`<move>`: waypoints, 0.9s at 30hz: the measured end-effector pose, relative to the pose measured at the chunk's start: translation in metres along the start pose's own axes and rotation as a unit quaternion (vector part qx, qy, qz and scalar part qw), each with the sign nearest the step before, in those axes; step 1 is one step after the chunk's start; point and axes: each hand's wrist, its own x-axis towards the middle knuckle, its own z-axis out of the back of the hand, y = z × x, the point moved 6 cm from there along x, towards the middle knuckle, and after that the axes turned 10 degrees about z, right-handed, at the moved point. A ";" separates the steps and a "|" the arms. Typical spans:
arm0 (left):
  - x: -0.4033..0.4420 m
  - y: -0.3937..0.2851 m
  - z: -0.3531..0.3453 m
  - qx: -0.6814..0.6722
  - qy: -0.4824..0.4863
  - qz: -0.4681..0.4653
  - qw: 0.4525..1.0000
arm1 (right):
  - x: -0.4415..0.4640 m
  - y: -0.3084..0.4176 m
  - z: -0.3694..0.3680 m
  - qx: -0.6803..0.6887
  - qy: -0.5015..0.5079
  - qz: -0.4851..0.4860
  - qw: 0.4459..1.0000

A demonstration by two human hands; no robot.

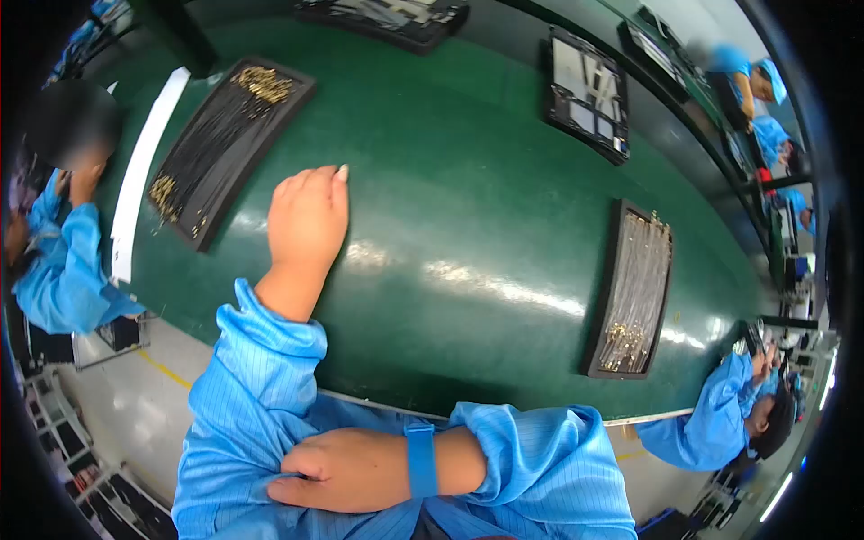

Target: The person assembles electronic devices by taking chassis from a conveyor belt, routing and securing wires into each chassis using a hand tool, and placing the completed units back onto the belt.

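My left hand [310, 216] rests on the green tabletop [468, 207], back up, with its fingers curled under and the thumb along the right side. Nothing shows in it. Nearest to it, on the left, lies a dark tray [211, 236] of thin black cables [220, 135] with gold-coloured ends. My right hand [346, 470] lies across my body against the blue left sleeve, below the table edge. Its fingers are folded in, thumb beside them, and no object is visible there. A blue band [420, 461] circles the right wrist.
On the right stands another dark tray [594, 346] with greyish thin cables [641, 279]. Black trays of flat parts [587, 90] [391, 18] lie at the back. A white strip [148, 162] runs along the left. Co-workers in blue sit at left [76, 270] and right [697, 423].
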 end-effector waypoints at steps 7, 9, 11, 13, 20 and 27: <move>-0.011 -0.009 0.004 0.023 -0.005 -0.057 0.998 | -0.111 -0.023 0.090 0.236 -0.483 -0.116 0.835; -0.009 -0.012 -0.001 0.048 -0.005 -0.049 0.998 | -0.136 -0.030 0.106 0.264 -0.553 -0.133 0.779; -0.005 -0.012 -0.006 0.060 0.023 -0.015 0.998 | -0.142 -0.032 0.127 0.252 -0.580 -0.131 0.764; -0.005 -0.016 -0.002 0.039 0.016 -0.023 0.999 | -0.148 -0.039 0.165 0.260 -0.625 -0.072 0.733; -0.002 -0.021 -0.002 0.032 0.029 -0.028 0.999 | -0.182 -0.034 0.306 0.365 -0.781 0.148 0.485; -0.001 -0.018 -0.005 0.050 0.064 -0.016 0.997 | -0.176 -0.041 0.368 0.371 -0.784 0.224 0.444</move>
